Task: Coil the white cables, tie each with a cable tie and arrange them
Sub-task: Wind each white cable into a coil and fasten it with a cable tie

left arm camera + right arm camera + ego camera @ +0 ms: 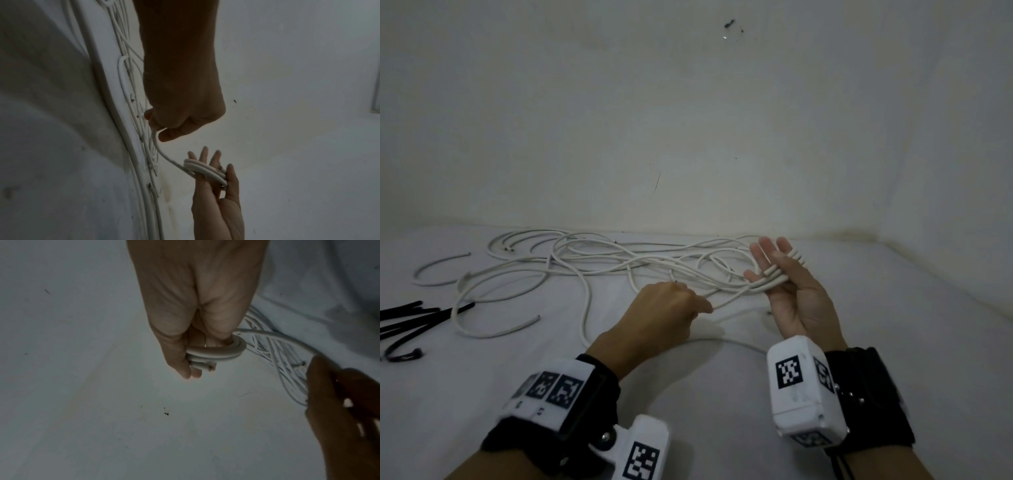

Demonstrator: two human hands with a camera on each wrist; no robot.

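Several white cables (585,260) lie tangled on the white sheet (722,394). My right hand (774,263) is held palm up over the tangle's right end, fingers straight and spread. A small coil of white cable (777,277) is wound across its palm, the thumb lying beside it; the coil (216,352) and a cut end show in the right wrist view. From the coil (205,170) one strand (726,301) runs left into my left hand (698,306), a fist that grips it just above the sheet (164,129).
Black cable ties (414,318) lie in a loose bunch at the left edge. A short curved cable piece (438,274) sits apart, back left. A pale wall (688,120) rises right behind the cables. Another strand (722,342) curves between my wrists.
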